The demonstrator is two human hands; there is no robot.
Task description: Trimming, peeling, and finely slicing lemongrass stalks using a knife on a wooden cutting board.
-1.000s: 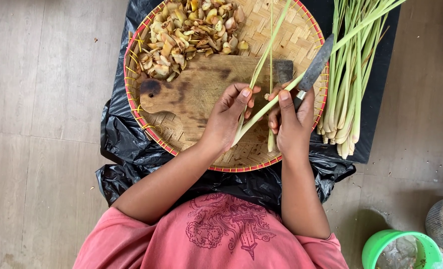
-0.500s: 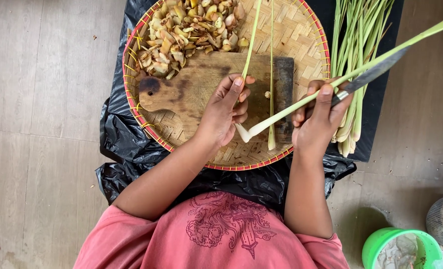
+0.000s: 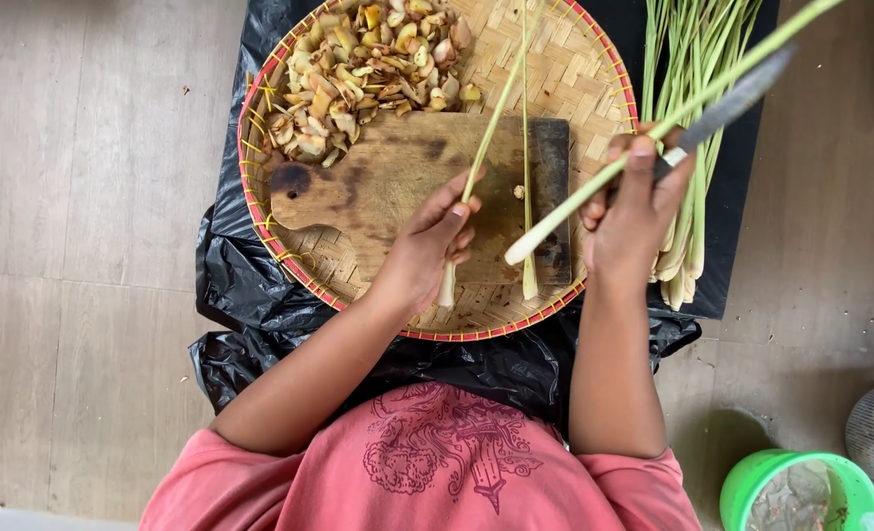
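Round woven bamboo tray [image 3: 594, 69]: pale chopped trimmings [image 3: 358, 59], brown wooden board [image 3: 397, 182]. Left hand [image 3: 427, 251] pinches a thin green stalk [image 3: 486, 138]; right hand [image 3: 633, 206] clasps long-bladed knife [image 3: 732, 98] plus thick green stalk [image 3: 574, 202].

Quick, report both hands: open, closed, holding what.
Left hand: closed on a lemongrass stalk lying over the cutting board.
Right hand: closed on a knife and another lemongrass stalk.

Your pale-ended green lemongrass stalk [image 3: 594, 192] slants upward beside the knife [image 3: 727, 103] (blade blurred); a thinner stalk [image 3: 486, 147] lies across the wooden board [image 3: 388, 182].
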